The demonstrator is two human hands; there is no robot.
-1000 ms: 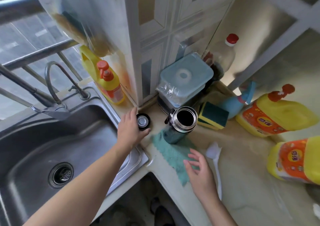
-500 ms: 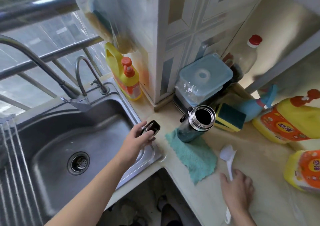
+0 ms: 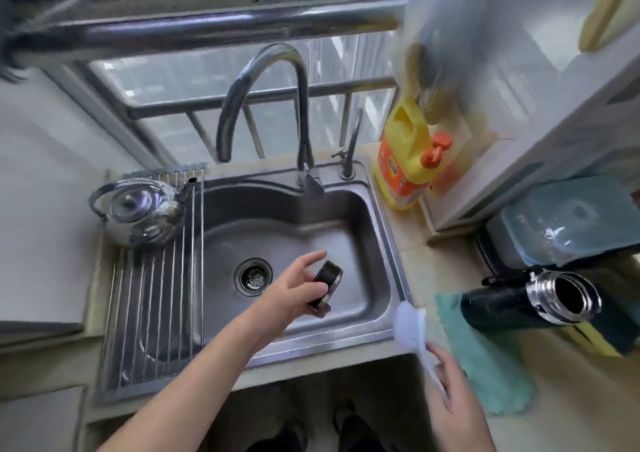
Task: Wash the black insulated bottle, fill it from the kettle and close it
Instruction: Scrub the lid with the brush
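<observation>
The black insulated bottle (image 3: 519, 304) stands open on a teal cloth (image 3: 485, 358) on the counter right of the sink, its steel mouth showing. My left hand (image 3: 294, 288) holds the bottle's black cap (image 3: 327, 283) over the steel sink basin (image 3: 360, 229). My right hand (image 3: 453, 392) grips the handle of a white brush (image 3: 410, 323) at the sink's right front corner. A shiny steel kettle (image 3: 138, 212) sits on the wire rack left of the basin.
A tall curved tap (image 3: 263, 98) rises behind the basin. A yellow detergent bottle (image 3: 407, 160) stands at the back right. A lidded plastic box (image 3: 568, 223) and a green-yellow sponge (image 3: 609, 337) crowd the counter behind the bottle. A rail and window bars lie beyond.
My left hand carried the cap from the counter corner out over the basin. My right hand closed on the brush handle and lifted it toward the sink. The view swung left, revealing the kettle.
</observation>
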